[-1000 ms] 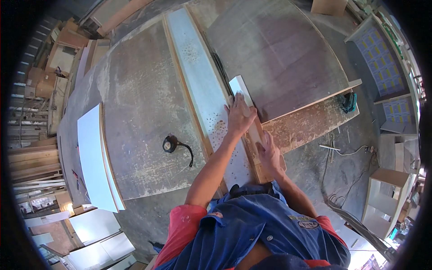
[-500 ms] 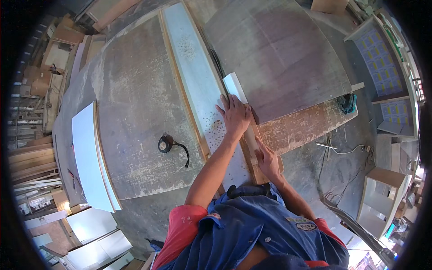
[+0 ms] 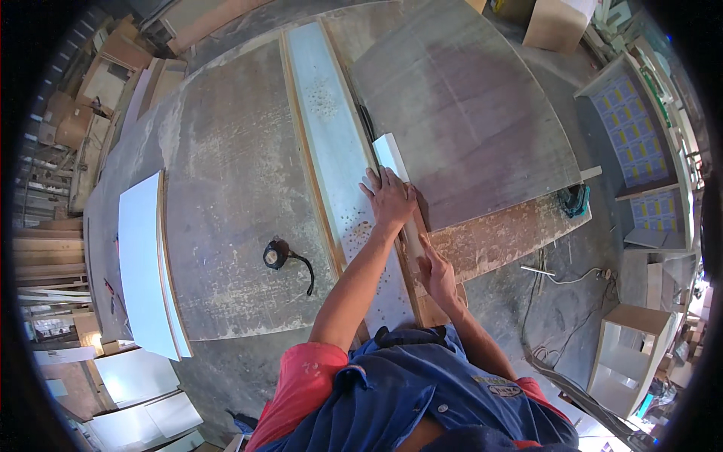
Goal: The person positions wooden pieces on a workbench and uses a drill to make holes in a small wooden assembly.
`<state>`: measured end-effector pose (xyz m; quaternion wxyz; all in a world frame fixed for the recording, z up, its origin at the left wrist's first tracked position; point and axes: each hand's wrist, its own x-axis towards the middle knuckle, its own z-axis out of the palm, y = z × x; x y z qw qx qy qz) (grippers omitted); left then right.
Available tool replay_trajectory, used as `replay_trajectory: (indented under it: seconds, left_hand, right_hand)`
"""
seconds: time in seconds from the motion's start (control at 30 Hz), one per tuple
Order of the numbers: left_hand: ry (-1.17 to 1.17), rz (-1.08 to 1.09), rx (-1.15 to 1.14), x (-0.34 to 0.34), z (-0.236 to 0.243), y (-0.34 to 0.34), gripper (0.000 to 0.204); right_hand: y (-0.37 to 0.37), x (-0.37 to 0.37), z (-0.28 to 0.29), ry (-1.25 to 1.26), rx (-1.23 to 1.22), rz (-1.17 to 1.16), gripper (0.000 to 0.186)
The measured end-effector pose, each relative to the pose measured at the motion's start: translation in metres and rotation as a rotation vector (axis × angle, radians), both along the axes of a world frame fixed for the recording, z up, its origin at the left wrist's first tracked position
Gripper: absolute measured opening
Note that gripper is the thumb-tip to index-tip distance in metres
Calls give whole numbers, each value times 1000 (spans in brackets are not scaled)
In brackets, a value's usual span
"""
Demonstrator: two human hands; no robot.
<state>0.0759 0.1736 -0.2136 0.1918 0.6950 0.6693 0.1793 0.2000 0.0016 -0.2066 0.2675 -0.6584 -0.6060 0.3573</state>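
My left hand point(image 3: 391, 202) lies flat on a narrow wooden strip, its fingers spread and reaching near a small white block point(image 3: 389, 156). Closer to my body, my right hand point(image 3: 438, 276) rests along the right side of the strip point(image 3: 414, 233) with its fingers stretched out. Both hands are beside a long white board point(image 3: 325, 98) with wood-coloured edges. Small holes or chips dot the board, too small to tell which. Its near end reaches my blue apron.
A black tape measure point(image 3: 276, 255) with a strap lies left of the board. White panels point(image 3: 143, 264) are stacked at the far left. A large brown sheet point(image 3: 467, 113) covers the right side, with a teal tool point(image 3: 575, 201) at its corner. Cables point(image 3: 527, 316) trail across the floor.
The whole view has shifted slightly. Both hands stay on the wooden strip, and the right hand's fingers look a little straighter along it.
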Motion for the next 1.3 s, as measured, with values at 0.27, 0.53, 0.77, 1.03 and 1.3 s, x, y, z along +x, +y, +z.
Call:
replay_trajectory:
  seconds: [0.27, 0.53, 0.77, 1.03, 1.3]
  left_hand:
    - [17, 12, -15, -2, -6, 16, 75]
    - [11, -7, -44, -1, -3, 24, 75]
    - [31, 14, -16, -1, -4, -20, 72]
    - [-479, 128, 139, -37, 12, -99, 83]
    - [-1642, -16, 185, -98, 135, -101, 66]
  right_hand:
    - [13, -2, -16, 115, 1, -31, 54]
    - [23, -3, -18, -84, 299, 10, 52]
    - [-18, 7, 2, -49, 148, 64, 57]
    - [-92, 39, 39, 661, -115, -91, 59]
    - [-114, 51, 41, 1299, -488, -58, 72]
